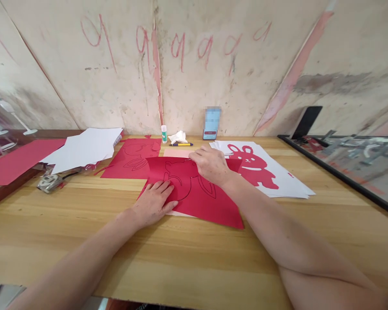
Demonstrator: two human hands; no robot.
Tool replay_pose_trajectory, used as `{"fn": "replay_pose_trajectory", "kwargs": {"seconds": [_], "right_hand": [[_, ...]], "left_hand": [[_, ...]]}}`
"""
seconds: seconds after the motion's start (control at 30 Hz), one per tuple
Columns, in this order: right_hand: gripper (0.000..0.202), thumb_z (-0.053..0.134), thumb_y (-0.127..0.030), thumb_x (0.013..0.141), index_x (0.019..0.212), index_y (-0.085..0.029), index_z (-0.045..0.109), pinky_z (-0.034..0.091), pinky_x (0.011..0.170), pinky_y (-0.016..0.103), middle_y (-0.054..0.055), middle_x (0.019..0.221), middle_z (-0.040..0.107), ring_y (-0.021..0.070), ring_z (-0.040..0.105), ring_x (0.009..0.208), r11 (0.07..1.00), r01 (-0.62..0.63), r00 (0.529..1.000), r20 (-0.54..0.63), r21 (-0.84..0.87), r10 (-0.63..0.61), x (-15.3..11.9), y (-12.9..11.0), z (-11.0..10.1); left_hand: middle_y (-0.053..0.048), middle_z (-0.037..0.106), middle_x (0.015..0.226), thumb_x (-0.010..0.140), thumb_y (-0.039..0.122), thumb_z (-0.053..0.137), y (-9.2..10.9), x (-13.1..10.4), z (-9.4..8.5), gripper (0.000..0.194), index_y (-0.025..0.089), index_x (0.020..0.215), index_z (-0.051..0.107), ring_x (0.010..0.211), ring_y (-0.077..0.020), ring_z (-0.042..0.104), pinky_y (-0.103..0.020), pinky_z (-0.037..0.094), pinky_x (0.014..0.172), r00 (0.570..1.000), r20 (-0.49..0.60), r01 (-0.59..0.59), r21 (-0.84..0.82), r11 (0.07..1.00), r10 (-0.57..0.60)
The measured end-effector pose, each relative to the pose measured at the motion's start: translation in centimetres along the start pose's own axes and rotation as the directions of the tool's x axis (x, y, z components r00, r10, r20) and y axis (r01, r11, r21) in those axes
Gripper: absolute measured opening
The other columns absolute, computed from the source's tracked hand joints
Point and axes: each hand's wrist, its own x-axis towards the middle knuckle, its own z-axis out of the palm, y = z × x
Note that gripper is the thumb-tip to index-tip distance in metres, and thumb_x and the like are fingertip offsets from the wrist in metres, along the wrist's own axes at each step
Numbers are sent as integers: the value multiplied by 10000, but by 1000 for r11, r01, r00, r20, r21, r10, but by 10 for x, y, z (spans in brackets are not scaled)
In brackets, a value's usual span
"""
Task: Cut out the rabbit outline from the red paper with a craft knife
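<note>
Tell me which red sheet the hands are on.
The front sheet: the left hand rests on it and the right hand is at its far edge. The far-left sheet and the back sheet have no hand on them.

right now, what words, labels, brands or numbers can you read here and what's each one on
"9" or "q", cannot tell which: six large red marks across the wall; a partly cut-off red mark at its far left is unclear.
Phone: screen partly pixelated, the rest too small to read.
Small tube with a green label: too small to read.
No brand is readable.
</note>
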Motion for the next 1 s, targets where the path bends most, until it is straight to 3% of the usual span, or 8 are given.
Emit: {"fn": "replay_pose_trajectory", "kwargs": {"seconds": [0.13, 0.27, 0.47, 0.73, 0.9, 1.0], "right_hand": [[306, 393, -23, 807, 912, -165, 643, 245, 582, 313, 88, 847, 669, 214, 479, 870, 1000, 5, 999, 40, 16, -5, -1, -1, 2], [304, 401, -34, 807, 917, -174, 647, 251, 582, 306, 73, 829, 675, 212, 489, 872, 1000, -13, 999, 36, 9, 13, 4, -1, 4], [302, 407, -48, 815, 924, -183, 653, 265, 588, 301, 69, 842, 675, 211, 484, 869, 999, 36, 996, 77, 3, -37, 17, 6, 9], [301, 413, -67, 838, 949, -188, 665, 332, 666, 298, 87, 915, 660, 221, 469, 935, 998, 57, 993, 106, 2, -57, 39, 16, 36], [268, 418, -106, 864, 955, -184, 658, 363, 684, 291, 84, 907, 669, 215, 510, 930, 1000, -12, 973, 232, 26, 6, 40, 13, 60], [259, 405, -171, 894, 1013, -171, 635, 383, 701, 303, 114, 968, 663, 232, 509, 978, 996, -86, 962, 260, 12, 80, 37, 7, 63]], "left_hand": [[-117, 510, 1335, 929, 505, 365, -8, -1, -16, 518, 169, 1304, 486, 1214, -291, 451, -478, 310, 1015, 994, 105, -35, -9, 999, 35], [-110, 473, 1374, 928, 524, 356, -18, -5, -23, 547, 164, 1324, 472, 1247, -279, 426, -444, 309, 1033, 984, 150, -80, -92, 993, 93], [-94, 457, 1390, 933, 541, 320, -23, -8, -12, 560, 176, 1334, 462, 1243, -300, 405, -468, 302, 1026, 989, 84, -112, -98, 989, 120], [-101, 553, 1271, 924, 516, 366, -24, 5, -9, 497, 177, 1234, 557, 1057, -275, 483, -417, 401, 906, 983, -14, -183, -83, 980, 182], [-98, 565, 1240, 926, 472, 397, -22, 7, -9, 449, 175, 1225, 554, 1041, -262, 478, -410, 419, 890, 982, -52, -185, -115, 976, 180], [-98, 536, 1289, 928, 457, 397, -22, 6, -3, 461, 157, 1253, 527, 1077, -279, 465, -432, 412, 899, 985, -70, -164, -101, 981, 157]]}}
